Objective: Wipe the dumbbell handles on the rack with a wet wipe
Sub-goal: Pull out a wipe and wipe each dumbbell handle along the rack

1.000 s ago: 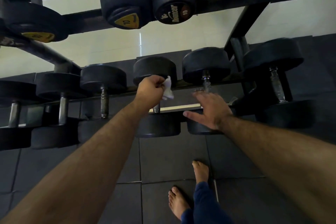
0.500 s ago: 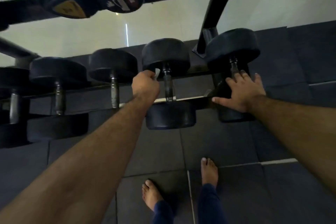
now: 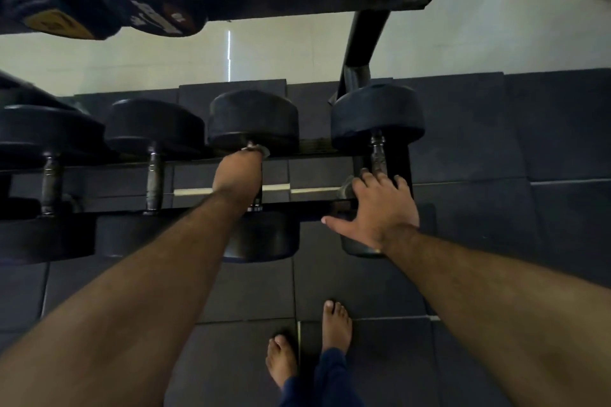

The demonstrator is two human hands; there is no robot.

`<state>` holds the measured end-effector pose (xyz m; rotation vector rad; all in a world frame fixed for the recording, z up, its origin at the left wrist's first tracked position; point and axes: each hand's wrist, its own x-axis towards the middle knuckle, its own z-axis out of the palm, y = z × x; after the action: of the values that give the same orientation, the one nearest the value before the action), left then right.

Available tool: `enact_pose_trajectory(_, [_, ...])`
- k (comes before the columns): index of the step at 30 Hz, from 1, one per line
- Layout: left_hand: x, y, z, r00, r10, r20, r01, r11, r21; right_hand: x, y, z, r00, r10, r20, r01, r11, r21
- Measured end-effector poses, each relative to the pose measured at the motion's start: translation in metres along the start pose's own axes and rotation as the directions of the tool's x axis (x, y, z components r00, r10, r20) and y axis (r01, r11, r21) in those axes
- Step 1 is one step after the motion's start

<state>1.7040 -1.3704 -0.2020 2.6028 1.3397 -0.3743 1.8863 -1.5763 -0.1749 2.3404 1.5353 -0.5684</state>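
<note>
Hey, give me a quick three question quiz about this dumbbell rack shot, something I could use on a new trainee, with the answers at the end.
1. True or false: the left hand is wrapped round a dumbbell handle on the lower shelf.
2. Multiple choice: where is the right hand? A) hanging at the person's side. B) resting with fingers spread on the rightmost dumbbell of the lower shelf. C) gripping the top rail.
3. Fill in: the small pale scrap showing at the top of the left fist is the ____.

Key: 1 true; 2 B; 3 wet wipe.
</note>
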Motion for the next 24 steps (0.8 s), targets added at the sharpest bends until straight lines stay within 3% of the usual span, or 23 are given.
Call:
enact_pose_trajectory(5, [-0.007,-0.006,-0.004,0.977,0.174,0.127,-0.197,0.960,0.200,-0.001,0.001,0.004,1.000,-0.004,-0.010,0.004,1.000,0.004])
enact_pose_trajectory(10, [-0.011,-0.002,-0.023,0.872,0.272,0.407,-0.390,0.889,0.242,-0.001,-0.003,0.004,0.999,-0.001,-0.040,0.002,1.000,0.004])
enact_pose_trajectory(12, [-0.007,0.003,-0.026,0.893,0.308,0.328,-0.397,0.882,0.253,-0.001,-0.003,0.004,0.999,0.001,-0.042,-0.001,1.000,-0.003])
enact_pose_trajectory(15, [-0.001,0.009,-0.025,0.932,0.353,0.077,-0.360,0.891,0.276,-0.002,-0.005,0.005,0.999,0.005,-0.034,-0.005,1.000,-0.013])
enact_pose_trajectory(17, [0.000,0.010,-0.019,0.941,0.330,0.069,-0.334,0.885,0.323,-0.002,-0.005,0.005,0.999,0.015,-0.035,-0.015,1.000,-0.009])
enact_pose_trajectory(19, [-0.002,0.012,-0.012,0.933,0.304,0.192,-0.357,0.848,0.392,-0.002,-0.004,0.004,0.999,0.017,-0.043,-0.018,1.000,-0.011])
enact_pose_trajectory(24, [-0.003,0.029,-0.006,0.830,0.309,0.464,-0.505,0.770,0.391,-0.004,-0.006,0.002,0.998,0.014,-0.063,-0.016,0.999,-0.031])
